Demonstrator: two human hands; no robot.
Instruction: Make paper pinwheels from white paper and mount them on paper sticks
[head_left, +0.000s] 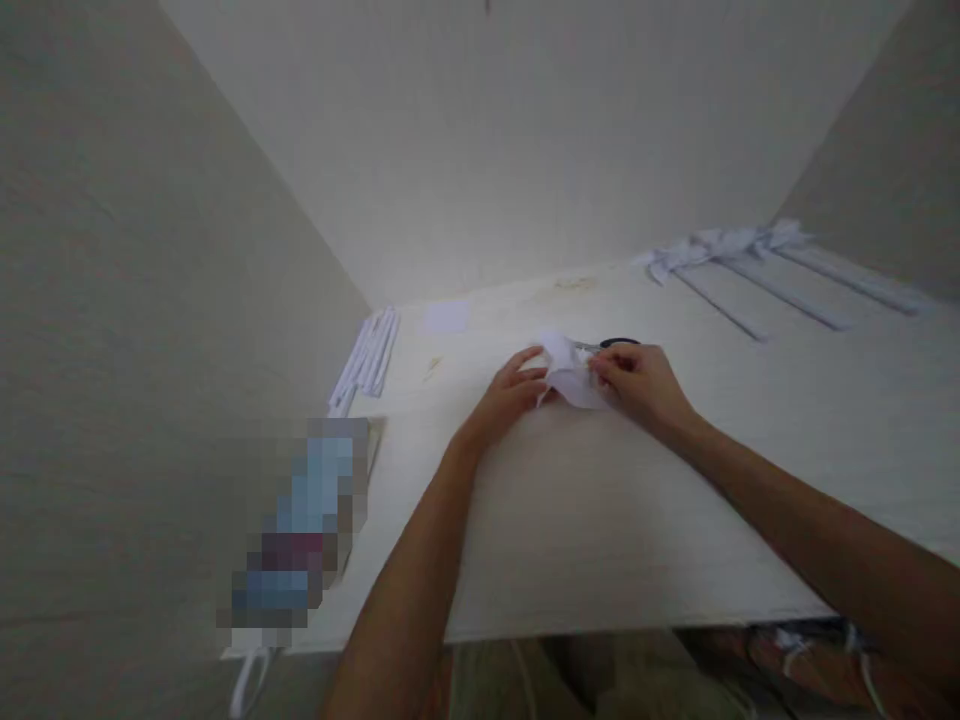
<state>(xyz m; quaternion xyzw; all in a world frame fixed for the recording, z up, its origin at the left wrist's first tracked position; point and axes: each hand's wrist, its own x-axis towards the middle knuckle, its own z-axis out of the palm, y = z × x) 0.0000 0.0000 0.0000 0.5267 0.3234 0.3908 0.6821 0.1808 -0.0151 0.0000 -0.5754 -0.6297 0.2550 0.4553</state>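
A curled piece of white paper (570, 375) is between my two hands over the table. My left hand (506, 395) grips its left edge, the fingers curved behind it and the thumb low in front. At the paper's right side my right hand (637, 380) is closed in a pinch; a small pale bit shows at the fingertips, too blurred to make out. Scissors (619, 343) with a black handle lie just behind my right hand, partly hidden by it and by the paper.
White paper rolls (369, 350) lie at the table's left edge, near a flat paper square (447, 317). A pixelated object (315, 510) stands at front left. At back right, several thin paper rods (784, 292) extend from crumpled white paper (720, 245). Walls enclose the pale table (562, 530).
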